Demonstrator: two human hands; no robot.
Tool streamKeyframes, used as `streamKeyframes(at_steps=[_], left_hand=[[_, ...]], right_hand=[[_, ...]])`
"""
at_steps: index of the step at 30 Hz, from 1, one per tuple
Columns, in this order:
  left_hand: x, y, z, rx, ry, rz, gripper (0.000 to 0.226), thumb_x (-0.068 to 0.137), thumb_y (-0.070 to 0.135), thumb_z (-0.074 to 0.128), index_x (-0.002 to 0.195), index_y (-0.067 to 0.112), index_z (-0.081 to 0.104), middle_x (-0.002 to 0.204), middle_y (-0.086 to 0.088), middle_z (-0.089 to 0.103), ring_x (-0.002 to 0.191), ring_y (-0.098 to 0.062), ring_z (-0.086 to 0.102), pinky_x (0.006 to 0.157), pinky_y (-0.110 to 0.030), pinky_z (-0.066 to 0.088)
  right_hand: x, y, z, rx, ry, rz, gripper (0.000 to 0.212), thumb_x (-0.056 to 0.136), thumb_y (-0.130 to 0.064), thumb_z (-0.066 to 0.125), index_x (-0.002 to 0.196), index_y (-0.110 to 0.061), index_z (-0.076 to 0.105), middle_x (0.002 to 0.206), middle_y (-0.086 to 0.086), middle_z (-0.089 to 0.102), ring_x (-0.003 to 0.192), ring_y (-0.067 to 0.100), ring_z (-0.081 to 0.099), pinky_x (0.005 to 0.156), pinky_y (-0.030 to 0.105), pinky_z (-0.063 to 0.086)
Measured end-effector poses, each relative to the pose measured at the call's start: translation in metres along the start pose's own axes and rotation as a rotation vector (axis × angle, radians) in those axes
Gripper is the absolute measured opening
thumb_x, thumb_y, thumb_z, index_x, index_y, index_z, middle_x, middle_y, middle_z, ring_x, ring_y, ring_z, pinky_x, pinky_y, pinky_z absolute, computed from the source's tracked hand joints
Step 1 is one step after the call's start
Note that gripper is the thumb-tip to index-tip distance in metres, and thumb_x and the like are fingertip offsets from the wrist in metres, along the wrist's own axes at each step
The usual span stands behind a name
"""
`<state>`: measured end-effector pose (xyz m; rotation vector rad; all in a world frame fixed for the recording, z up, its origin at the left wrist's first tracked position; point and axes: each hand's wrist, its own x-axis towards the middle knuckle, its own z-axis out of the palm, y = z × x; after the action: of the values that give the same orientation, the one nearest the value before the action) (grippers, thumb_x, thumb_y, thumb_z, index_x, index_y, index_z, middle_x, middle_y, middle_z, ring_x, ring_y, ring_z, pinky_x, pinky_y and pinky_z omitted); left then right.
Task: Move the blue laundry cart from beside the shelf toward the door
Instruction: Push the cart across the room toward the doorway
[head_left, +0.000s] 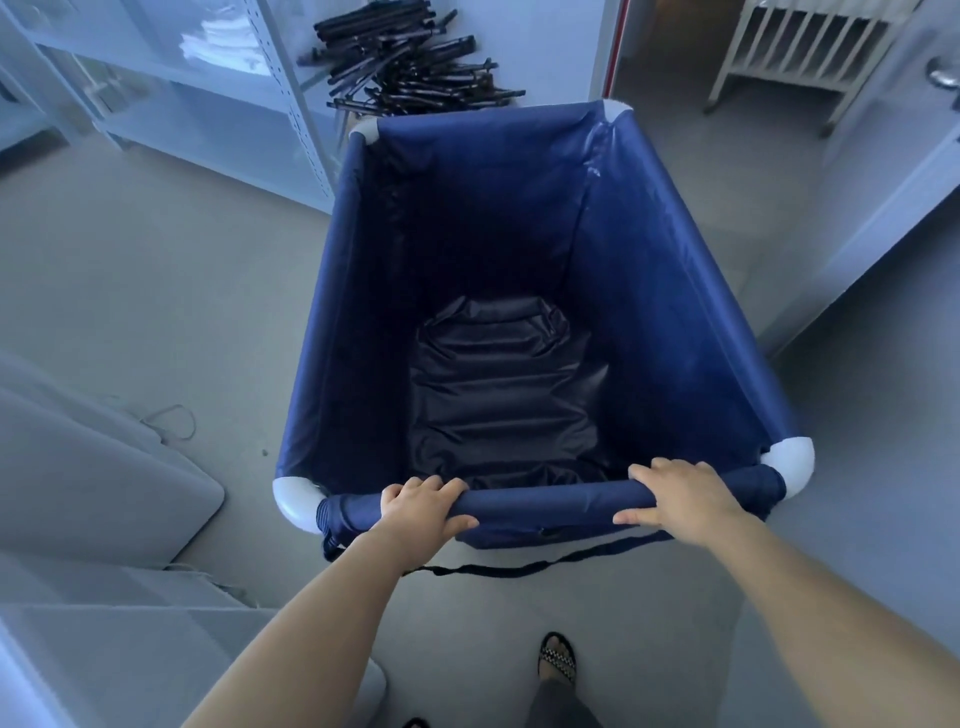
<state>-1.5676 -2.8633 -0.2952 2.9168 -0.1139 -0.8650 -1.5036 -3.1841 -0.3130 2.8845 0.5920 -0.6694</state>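
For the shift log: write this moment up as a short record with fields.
cart: blue laundry cart, holds only dark folded fabric
left hand: left hand closed on the near rail
right hand: right hand closed on the same rail
shelf: white shelf, ahead left of the cart
doorway: open doorway, ahead right
floor ahead: pile of dark rods beyond the far rim

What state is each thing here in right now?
Blue laundry cart: upright, open-topped, only dark crumpled fabric at the bottom.
Left hand: gripping the cart's near rail.
Right hand: gripping the same rail.
Door: standing open.
Shelf: upright, holding folded white linen.
Black rods: piled loosely.
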Motion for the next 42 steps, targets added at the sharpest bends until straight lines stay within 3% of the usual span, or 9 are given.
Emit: streamKeyframes(at_steps=[13,25,31,37,42], left_hand=[[-0.039,-0.038,0.019,0.106,0.028,0.147,0.049,0.093,0.057,0.032,0.136,0.033,0.033,0.129,0.004,0.049,0.119,-0.022,0.044,0.102,-0.038,0.030],[-0.028,-0.070,0.012,0.250,-0.022,0.223,0.049,0.093,0.056,0.032,0.136,0.033,0.030,0.130,0.002,0.042,0.118,-0.023,0.041,0.106,-0.039,0.028],[0.001,-0.070,-0.004,0.265,0.083,0.189,0.051,0.092,0.059,0.033,0.136,0.035,0.031,0.129,0.004,0.043,0.122,-0.021,0.040,0.112,-0.039,0.021],[0.025,-0.011,-0.018,0.172,0.092,0.159,0.054,0.089,0.065,0.033,0.137,0.040,0.032,0.135,0.009,0.042,0.133,-0.023,0.029,0.114,-0.060,0.004],[0.051,0.014,-0.038,0.214,0.096,0.100,0.052,0.090,0.062,0.033,0.136,0.037,0.032,0.135,0.004,0.044,0.133,-0.024,0.030,0.115,-0.055,0.010]], right_hand=[[-0.081,-0.080,0.038,0.059,0.126,0.191,0.063,0.075,-0.079,0.034,0.105,-0.024,0.047,0.095,-0.002,0.052,0.084,0.021,0.052,0.072,0.034,0.031],[-0.099,-0.124,0.048,0.217,0.077,0.232,0.058,0.074,-0.081,0.033,0.092,-0.027,0.043,0.084,-0.006,0.045,0.073,0.017,0.048,0.064,0.033,0.038],[-0.076,-0.118,0.036,0.230,0.097,0.278,0.069,0.073,-0.083,0.029,0.106,-0.024,0.049,0.089,-0.003,0.049,0.079,0.021,0.055,0.062,0.033,0.040],[-0.042,-0.090,0.021,0.264,0.047,0.256,0.077,0.074,-0.083,0.027,0.118,-0.023,0.048,0.110,0.002,0.053,0.095,0.022,0.052,0.064,0.032,0.039],[-0.023,-0.067,0.014,0.276,0.113,0.253,0.073,0.073,-0.083,0.028,0.104,-0.021,0.052,0.095,-0.001,0.054,0.080,0.019,0.054,0.057,0.029,0.036]])
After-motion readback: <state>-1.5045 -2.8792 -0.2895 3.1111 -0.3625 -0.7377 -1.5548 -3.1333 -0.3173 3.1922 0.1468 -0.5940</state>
